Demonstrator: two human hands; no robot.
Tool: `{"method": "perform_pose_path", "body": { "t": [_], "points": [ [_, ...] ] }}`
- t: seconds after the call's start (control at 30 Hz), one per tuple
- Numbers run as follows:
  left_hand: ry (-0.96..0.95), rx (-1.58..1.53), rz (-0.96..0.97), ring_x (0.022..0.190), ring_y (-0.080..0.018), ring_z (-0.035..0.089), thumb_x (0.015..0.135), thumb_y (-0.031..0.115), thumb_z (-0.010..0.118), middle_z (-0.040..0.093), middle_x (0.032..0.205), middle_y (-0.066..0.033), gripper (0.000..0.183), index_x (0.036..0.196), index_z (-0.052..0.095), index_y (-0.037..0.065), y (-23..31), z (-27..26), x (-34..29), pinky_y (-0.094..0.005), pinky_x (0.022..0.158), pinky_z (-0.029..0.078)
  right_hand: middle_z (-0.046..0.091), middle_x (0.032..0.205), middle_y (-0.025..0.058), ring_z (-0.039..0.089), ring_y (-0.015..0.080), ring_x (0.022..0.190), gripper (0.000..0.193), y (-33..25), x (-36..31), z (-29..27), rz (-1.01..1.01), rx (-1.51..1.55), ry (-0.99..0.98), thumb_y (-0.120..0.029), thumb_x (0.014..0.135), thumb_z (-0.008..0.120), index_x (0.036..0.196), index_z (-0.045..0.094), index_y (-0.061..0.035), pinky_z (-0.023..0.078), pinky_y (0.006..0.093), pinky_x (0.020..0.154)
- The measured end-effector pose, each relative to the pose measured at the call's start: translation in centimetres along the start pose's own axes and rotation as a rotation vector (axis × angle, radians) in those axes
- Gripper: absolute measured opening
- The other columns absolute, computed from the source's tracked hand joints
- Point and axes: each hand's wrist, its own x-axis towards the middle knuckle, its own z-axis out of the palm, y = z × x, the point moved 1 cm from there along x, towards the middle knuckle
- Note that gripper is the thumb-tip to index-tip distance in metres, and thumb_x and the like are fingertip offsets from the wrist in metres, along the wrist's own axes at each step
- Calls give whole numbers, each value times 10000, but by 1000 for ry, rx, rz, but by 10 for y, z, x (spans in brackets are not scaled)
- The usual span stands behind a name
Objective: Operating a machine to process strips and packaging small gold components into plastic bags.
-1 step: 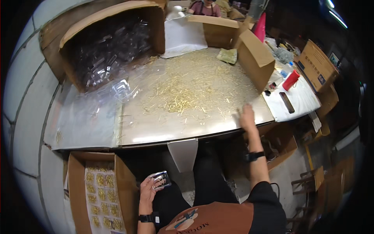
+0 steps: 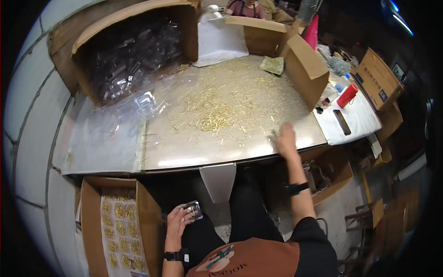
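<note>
Low over my lap, my left hand is closed around a small clear plastic box; a few thin pieces seem to lie inside it. My right hand is at the near right part of the tabletop, fingers reaching toward scattered gold pieces. Motion smears those fingers, so their grip and anything in them cannot be made out. Thin, short gold metal pieces are spread over the table, with a denser heap in the middle.
A big carton of clear plastic boxes stands far left. Below left, another carton holds rows of gold-filled packs. Cardboard walls edge the table. A phone and red container lie right. Another person is beyond.
My right hand has shifted slightly left along the near right part of the table. My left hand keeps the clear plastic box in nearly the same place.
</note>
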Motion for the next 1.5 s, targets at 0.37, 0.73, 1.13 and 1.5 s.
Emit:
{"method": "perform_pose_path", "body": {
  "t": [0.37, 0.73, 1.13, 1.5],
  "points": [
    [84, 151, -160, 822, -321, 676, 975, 276, 414, 629, 949, -150, 333, 1131, 480, -11, -37, 59, 36, -343, 532, 564, 248, 1424, 288, 198, 405, 1352, 674, -207, -61, 19, -239, 245, -181, -301, 883, 537, 1342, 273, 116, 192, 456, 1107],
    [-71, 33, -153, 805, -267, 664, 974, 193, 331, 631, 971, -150, 325, 1105, 525, -33, -70, 65, 61, -381, 675, 570, 484, 1274, 201, 417, 366, 1223, 452, -195, -134, -58, -581, 364, -218, -92, 787, 595, 1212, 495, 26, 320, 440, 1041],
    [-96, 156, -193, 762, -207, 659, 956, 218, 386, 641, 928, -120, 337, 1058, 559, -53, -77, 64, 68, -322, 602, 555, 532, 1259, 154, 430, 328, 1235, 290, -158, -37, -3, -492, 446, -54, -136, 877, 516, 1135, 579, -18, 359, 391, 1024],
    [43, 264, -103, 772, -224, 659, 879, 37, 401, 630, 946, -143, 252, 1050, 564, -50, -113, 40, 76, -325, 585, 552, 427, 1364, 163, 334, 307, 1316, 402, -164, -49, 6, -459, 182, -97, -200, 898, 477, 1250, 479, -4, 216, 506, 1089]
  ]
}}
